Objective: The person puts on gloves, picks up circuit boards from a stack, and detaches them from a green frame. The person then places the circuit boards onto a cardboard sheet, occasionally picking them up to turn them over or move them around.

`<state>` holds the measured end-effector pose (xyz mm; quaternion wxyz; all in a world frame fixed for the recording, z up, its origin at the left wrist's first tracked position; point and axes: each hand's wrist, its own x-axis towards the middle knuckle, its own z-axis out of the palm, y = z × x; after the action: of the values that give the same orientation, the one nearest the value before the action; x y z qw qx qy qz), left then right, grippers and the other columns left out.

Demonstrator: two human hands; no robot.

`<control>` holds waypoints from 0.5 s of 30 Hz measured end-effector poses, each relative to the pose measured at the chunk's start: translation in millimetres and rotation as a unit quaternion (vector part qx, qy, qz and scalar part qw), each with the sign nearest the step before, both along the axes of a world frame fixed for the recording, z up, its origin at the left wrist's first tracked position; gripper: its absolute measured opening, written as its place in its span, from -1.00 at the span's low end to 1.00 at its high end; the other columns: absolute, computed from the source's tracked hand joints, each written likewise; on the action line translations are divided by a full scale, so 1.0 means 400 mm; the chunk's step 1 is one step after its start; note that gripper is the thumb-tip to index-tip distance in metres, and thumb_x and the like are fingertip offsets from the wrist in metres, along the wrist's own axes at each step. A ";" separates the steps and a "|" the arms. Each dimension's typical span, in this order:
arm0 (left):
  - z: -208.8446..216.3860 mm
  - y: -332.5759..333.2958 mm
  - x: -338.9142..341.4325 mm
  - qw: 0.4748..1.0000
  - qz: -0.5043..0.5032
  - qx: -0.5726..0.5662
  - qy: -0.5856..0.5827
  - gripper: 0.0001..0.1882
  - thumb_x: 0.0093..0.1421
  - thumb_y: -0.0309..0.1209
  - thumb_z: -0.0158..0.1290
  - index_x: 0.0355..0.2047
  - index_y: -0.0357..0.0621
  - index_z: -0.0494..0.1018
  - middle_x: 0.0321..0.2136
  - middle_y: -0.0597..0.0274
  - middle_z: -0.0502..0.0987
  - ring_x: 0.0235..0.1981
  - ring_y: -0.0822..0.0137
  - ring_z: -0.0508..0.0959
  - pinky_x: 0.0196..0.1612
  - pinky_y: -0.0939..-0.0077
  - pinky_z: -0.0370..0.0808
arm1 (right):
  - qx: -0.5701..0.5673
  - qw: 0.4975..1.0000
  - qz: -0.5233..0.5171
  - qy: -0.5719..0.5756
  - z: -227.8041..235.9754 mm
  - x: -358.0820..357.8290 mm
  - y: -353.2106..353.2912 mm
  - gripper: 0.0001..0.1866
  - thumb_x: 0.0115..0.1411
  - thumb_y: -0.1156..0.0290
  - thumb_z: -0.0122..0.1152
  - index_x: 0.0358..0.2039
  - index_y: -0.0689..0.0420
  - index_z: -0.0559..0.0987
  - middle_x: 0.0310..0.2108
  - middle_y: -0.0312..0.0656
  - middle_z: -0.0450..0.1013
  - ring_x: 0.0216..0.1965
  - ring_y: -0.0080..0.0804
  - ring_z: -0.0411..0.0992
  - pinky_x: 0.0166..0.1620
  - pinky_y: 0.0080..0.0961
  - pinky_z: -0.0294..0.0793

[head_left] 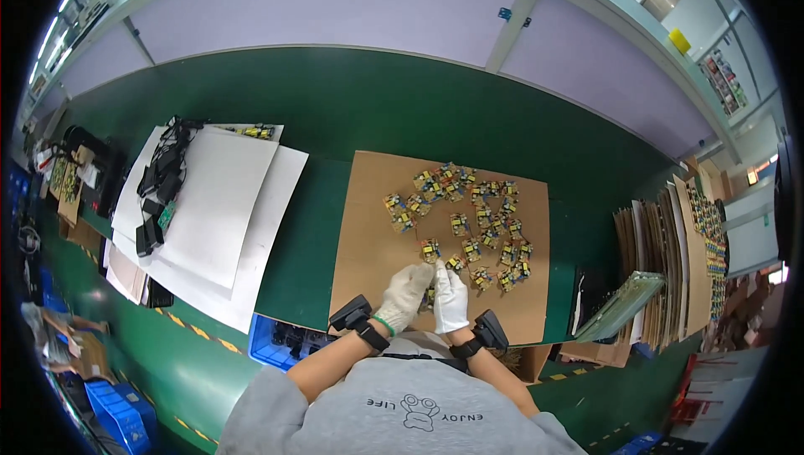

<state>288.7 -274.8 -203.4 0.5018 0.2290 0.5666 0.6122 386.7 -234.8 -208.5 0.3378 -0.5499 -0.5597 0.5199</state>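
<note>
My left hand (404,294), in a cream knit glove with a green cuff, is held close beside my right hand (451,301) in a white glove. Both have their fingers closed and the fingertips nearly meet over a brown cardboard sheet (368,229). Whatever is pinched there is too small or too hidden to name. A small circuit board with yellow parts (430,250) lies just beyond the fingertips. Another circuit board (455,263) sits by the right fingers, and one more shows partly between the hands. Several similar boards (494,221) are scattered over the cardboard's far and right parts.
To the left, white sheets (222,204) bear black power adapters with cables (163,183). A blue bin (275,343) of dark parts stands below the green table's (310,262) near edge. Upright cardboard sheets (670,262) and a green-edged panel (620,308) are at right.
</note>
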 end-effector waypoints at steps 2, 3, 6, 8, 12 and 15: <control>-0.009 -0.007 -0.035 0.983 -0.013 -0.095 -0.157 -0.43 0.19 0.26 -0.11 -0.49 -0.01 0.39 -0.73 0.37 0.36 -0.80 0.48 0.32 -0.77 0.61 0.22 | -0.261 0.924 -0.093 0.263 -0.008 0.035 0.017 -0.53 0.35 0.02 -0.05 -0.44 0.18 0.55 -0.62 -0.45 0.37 -0.58 -0.69 0.33 -0.54 -0.62 0.26; -0.013 -0.007 -0.050 0.963 0.021 -0.129 -0.236 -0.42 0.18 0.30 -0.14 -0.52 0.04 0.35 -0.76 0.37 0.33 -0.85 0.46 0.29 -0.82 0.61 0.15 | -0.225 0.953 -0.078 0.187 -0.017 0.055 0.021 -0.54 0.34 0.03 -0.05 -0.43 0.17 0.56 -0.63 -0.40 0.40 -0.60 -0.61 0.34 -0.53 -0.57 0.28; -0.015 -0.023 -0.124 0.963 -0.077 -0.159 0.205 -0.63 0.24 -0.03 0.03 -0.32 -0.11 0.44 -0.56 0.29 0.49 -0.59 0.37 0.50 -0.54 0.55 0.41 | 0.058 0.986 0.046 -0.147 -0.047 0.132 0.020 -0.62 0.34 0.09 -0.03 -0.36 0.13 0.59 -0.58 -0.16 0.49 -0.62 -0.29 0.40 -0.49 -0.33 0.36; -0.019 -0.028 -0.140 0.904 -0.051 -0.157 0.395 -0.39 0.10 0.00 0.15 -0.03 -0.25 0.39 -0.16 -0.14 0.55 -0.13 -0.01 0.56 -0.08 0.19 0.47 | 0.382 0.852 0.177 -0.312 -0.051 0.188 0.003 -0.67 0.32 0.17 -0.07 -0.25 0.15 0.54 -0.47 0.04 0.48 -0.40 -0.03 0.48 -0.39 -0.11 0.42; -0.033 -0.002 -0.143 0.841 -0.128 -0.172 0.496 0.05 -0.02 0.12 0.20 0.30 -0.24 0.00 0.06 -0.27 0.38 -0.03 -0.14 0.48 -0.01 0.14 0.44 | 0.104 0.881 0.257 -0.384 -0.033 0.240 -0.001 -0.57 0.25 0.01 -0.08 -0.36 0.13 0.53 -0.43 0.05 0.48 -0.31 0.02 0.48 -0.27 -0.08 0.45; -0.036 0.004 -0.151 0.760 -0.138 -0.058 0.633 0.03 -0.19 -0.08 0.34 0.23 -0.26 0.13 0.01 -0.28 0.35 -0.04 -0.19 0.44 0.01 0.16 0.43 | 0.178 0.886 0.094 -0.417 -0.029 0.249 -0.018 -0.57 0.20 -0.01 0.03 -0.25 0.13 0.50 -0.33 0.04 0.46 -0.29 0.04 0.46 -0.24 -0.11 0.45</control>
<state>228.3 -273.1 -217.7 0.1200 0.6106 0.7518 0.2181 486.2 -242.2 -220.1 0.1152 -0.5913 -0.7812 0.1635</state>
